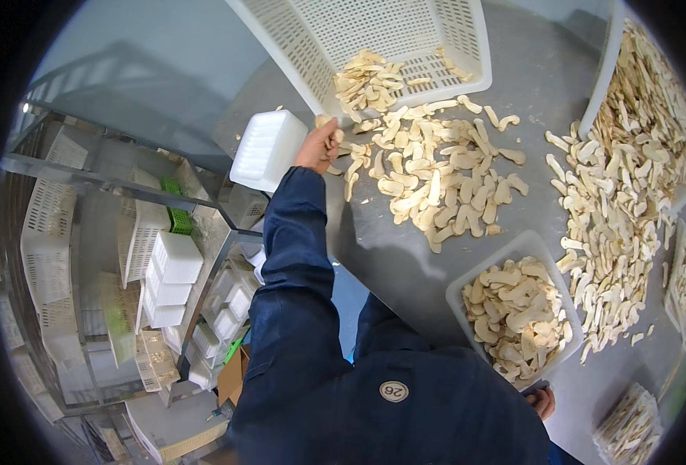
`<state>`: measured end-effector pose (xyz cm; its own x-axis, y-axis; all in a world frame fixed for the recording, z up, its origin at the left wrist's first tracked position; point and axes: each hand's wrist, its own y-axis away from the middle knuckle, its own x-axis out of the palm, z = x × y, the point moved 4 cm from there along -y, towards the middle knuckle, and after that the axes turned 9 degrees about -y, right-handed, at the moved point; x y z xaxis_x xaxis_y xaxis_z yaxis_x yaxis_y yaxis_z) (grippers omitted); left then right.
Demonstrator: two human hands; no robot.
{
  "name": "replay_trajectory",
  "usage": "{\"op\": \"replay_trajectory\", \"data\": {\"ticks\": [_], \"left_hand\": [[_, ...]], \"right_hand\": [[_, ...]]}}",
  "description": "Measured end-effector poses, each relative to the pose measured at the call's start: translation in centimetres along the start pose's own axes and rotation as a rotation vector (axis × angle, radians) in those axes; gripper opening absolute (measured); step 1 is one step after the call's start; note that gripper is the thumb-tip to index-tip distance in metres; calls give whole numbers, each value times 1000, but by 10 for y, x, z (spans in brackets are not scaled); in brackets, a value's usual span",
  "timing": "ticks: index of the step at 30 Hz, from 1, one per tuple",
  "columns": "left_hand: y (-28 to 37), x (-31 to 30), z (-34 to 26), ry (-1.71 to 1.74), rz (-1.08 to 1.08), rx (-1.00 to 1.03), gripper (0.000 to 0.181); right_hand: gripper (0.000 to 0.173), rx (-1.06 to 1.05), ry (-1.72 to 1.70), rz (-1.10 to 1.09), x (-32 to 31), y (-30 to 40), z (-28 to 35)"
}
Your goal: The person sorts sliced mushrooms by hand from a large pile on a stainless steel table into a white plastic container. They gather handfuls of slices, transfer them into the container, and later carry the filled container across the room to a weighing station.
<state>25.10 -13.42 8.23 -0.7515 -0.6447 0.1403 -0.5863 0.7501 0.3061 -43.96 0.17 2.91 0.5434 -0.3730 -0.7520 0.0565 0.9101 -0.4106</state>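
Observation:
My left hand is stretched out over the grey table, fingers closed around a few pale mushroom slices. It is beside the near corner of a white perforated plastic crate, which lies tipped with its opening towards me and holds a heap of slices. To the right of the hand, many loose mushroom slices are spread on the table. My right hand shows only partly, at the lower corner of a translucent plastic tub filled with slices; its grip is hidden.
White stacked trays stand left of my left hand. A larger pile of slices spills from another container on the right. Filled clear bags lie at lower right. A metal shelving rack with crates stands at left.

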Motion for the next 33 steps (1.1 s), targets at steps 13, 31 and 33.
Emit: {"op": "replay_trajectory", "data": {"ticks": [13, 31, 33], "left_hand": [[32, 7, 37, -1433, -200, 190, 50], [41, -121, 70, -1049, -523, 103, 28], [30, -102, 77, -1141, -457, 189, 33]], "right_hand": [[13, 97, -21, 54, -1, -1, 2], [15, 49, -12, 52, -1, 1, -3], [15, 26, 1, 58, -1, 1, -4]]}}
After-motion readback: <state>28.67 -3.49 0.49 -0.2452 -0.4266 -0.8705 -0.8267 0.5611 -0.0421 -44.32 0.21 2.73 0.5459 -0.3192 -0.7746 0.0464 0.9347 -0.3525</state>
